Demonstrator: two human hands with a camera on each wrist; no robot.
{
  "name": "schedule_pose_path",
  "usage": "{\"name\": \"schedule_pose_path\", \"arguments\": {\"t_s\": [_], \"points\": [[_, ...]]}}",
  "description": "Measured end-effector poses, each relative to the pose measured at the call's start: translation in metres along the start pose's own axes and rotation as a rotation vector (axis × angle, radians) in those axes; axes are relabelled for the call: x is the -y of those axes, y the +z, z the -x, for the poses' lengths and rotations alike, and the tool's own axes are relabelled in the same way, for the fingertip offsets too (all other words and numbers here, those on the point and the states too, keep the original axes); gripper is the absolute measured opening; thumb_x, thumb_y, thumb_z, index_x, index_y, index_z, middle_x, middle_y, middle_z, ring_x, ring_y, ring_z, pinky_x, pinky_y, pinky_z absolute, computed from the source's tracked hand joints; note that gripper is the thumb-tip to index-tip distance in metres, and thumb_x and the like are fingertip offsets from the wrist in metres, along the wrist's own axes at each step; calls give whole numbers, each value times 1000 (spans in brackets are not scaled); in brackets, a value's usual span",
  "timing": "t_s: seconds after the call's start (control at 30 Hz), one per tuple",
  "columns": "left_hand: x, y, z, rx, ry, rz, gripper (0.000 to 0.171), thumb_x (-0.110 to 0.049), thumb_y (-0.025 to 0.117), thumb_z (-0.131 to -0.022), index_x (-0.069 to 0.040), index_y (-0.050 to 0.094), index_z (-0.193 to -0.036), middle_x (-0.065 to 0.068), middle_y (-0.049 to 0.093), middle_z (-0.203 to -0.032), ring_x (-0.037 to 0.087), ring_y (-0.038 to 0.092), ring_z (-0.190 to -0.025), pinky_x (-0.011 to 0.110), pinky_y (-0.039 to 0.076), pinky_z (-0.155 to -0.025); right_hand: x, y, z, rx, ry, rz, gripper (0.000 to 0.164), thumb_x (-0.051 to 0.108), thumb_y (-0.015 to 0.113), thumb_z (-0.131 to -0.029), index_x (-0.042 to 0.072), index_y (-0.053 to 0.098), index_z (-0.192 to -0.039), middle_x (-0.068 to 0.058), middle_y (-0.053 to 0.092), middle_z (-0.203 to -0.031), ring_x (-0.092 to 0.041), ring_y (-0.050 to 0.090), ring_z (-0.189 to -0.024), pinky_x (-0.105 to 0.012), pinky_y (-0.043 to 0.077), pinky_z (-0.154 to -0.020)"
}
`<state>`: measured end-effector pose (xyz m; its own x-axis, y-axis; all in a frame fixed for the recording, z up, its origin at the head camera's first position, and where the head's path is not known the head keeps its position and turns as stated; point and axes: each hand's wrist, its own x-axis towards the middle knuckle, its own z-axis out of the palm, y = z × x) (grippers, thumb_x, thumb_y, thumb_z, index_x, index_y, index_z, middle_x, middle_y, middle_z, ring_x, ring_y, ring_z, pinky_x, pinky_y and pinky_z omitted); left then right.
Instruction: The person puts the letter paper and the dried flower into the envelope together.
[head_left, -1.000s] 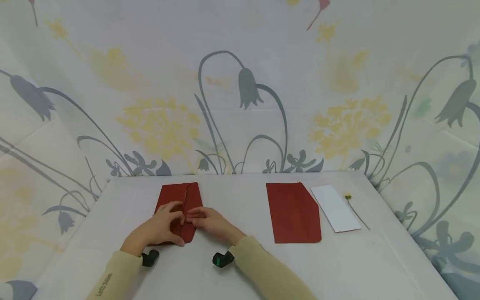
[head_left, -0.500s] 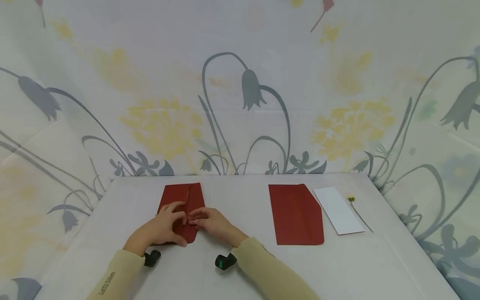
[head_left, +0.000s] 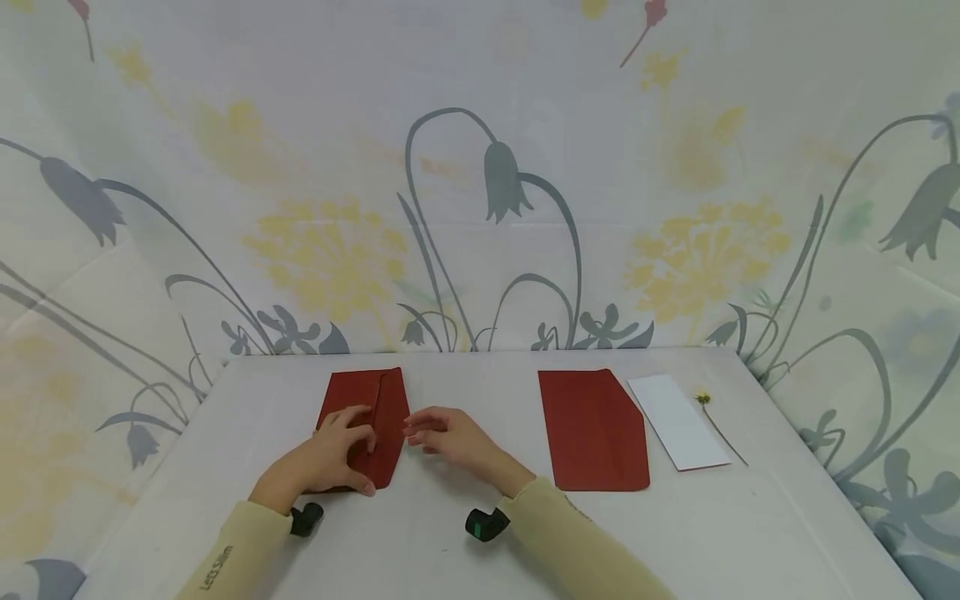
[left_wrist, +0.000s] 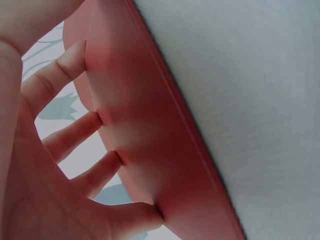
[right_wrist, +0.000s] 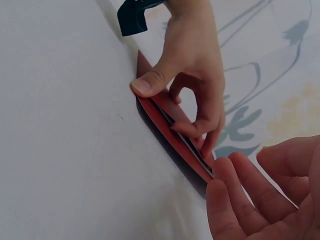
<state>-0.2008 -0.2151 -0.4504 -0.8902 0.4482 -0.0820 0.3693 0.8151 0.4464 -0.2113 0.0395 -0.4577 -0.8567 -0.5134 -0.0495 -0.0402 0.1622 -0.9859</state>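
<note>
Red envelope [head_left: 388, 433] now let go by right hand [head_left: 461, 440], loose and empty, so pressed only by spread left hand [head_left: 330, 454].

Khaki sleeves [head_left: 585, 546] with dark lettering [head_left: 217, 568] end at black wrist cameras [head_left: 486, 525]

Matt paper envelopes [head_left: 392, 418], smooth paper card [head_left: 678, 422], creased cloth backdrop [head_left: 450, 250]
</note>
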Motion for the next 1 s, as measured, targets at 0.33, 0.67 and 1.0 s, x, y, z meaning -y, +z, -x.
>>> {"name": "schedule_pose_path", "arguments": {"t_s": [0.33,0.67,1.0], "points": [[-2,-4,3,15,9,13,45,-44,91,-68,-26,55,-88,20,31,-153,48,23,-139,66,43,-93,6,-35,26,-61,-29,104,30,13,60,-101,2,62,-128,-11,67,-120,-26,66,-109,-34,53,-90],[0,1,0,21,-7,4,45,-43,91,-67,-29,54,-88,17,31,-154,47,21,-140,68,40,-95,2,-82,62,-189,-39,235,26,10,61,-99,7,65,-125,-10,68,-121,-21,66,-108,-34,54,-90],[4,1,-1,18,-13,7,43,-41,91,-68,-29,54,-87,16,30,-154,46,21,-140,68,40,-96,-12,-137,107,-343,-57,336,27,9,63,-98,10,65,-125,-5,68,-119,-20,66,-109,-22,51,-88]]}}
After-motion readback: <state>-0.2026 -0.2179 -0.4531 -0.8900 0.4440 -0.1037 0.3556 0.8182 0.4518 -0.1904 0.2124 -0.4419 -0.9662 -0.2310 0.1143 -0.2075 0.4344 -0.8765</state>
